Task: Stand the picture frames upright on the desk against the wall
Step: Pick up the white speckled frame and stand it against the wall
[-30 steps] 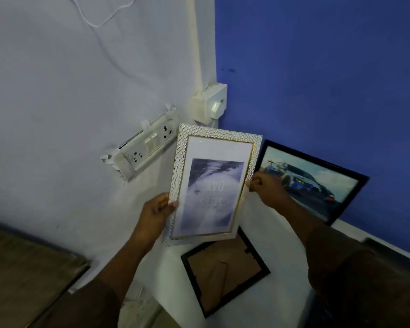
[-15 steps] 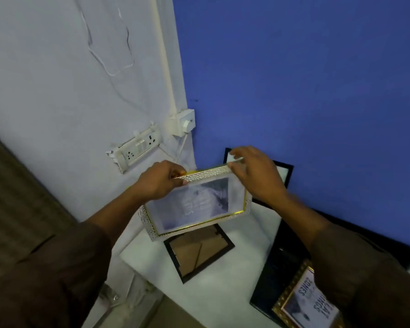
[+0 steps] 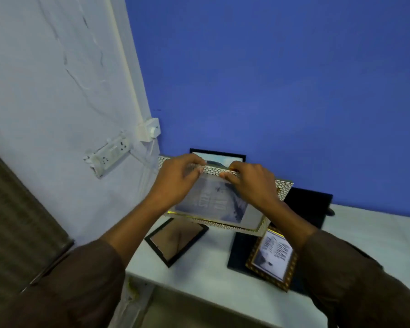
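Two hands (image 3: 179,179) gripping white frame (image 3: 225,204), landscape, face tilted up

Desk (image 3: 365,235) right free; black frame (image 3: 175,242), gold frame (image 3: 273,259) block centre

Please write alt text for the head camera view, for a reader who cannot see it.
Both hands, left hand and right hand, grip the top edge of a white textured frame, held above a white desk in a corner. A black frame stands against the blue wall; other frames lie flat.
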